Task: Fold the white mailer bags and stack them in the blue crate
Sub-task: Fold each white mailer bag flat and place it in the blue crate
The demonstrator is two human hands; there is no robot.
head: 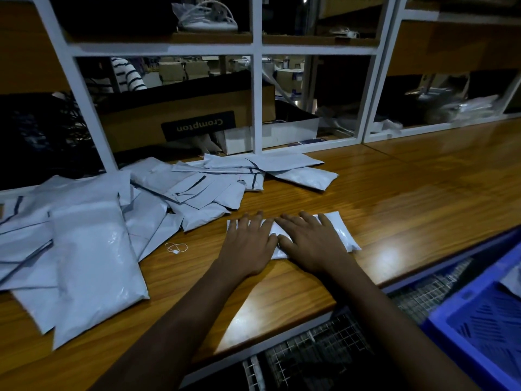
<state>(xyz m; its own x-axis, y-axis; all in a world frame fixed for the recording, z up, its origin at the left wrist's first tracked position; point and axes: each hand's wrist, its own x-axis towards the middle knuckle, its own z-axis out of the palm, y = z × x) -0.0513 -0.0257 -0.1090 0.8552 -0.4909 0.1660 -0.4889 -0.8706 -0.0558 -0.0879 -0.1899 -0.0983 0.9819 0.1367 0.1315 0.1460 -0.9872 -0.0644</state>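
The left hand and right hand lie flat side by side, fingers straight and spread, pressing down on one white mailer bag on the wooden counter — neither grips it. Just left of the hands lies a small loop of white string, and beyond it a loose pile of mailer bags spreads across the counter. The blue crate sits below the counter's edge at lower right — a cardboard box stands behind the white shelf frame.
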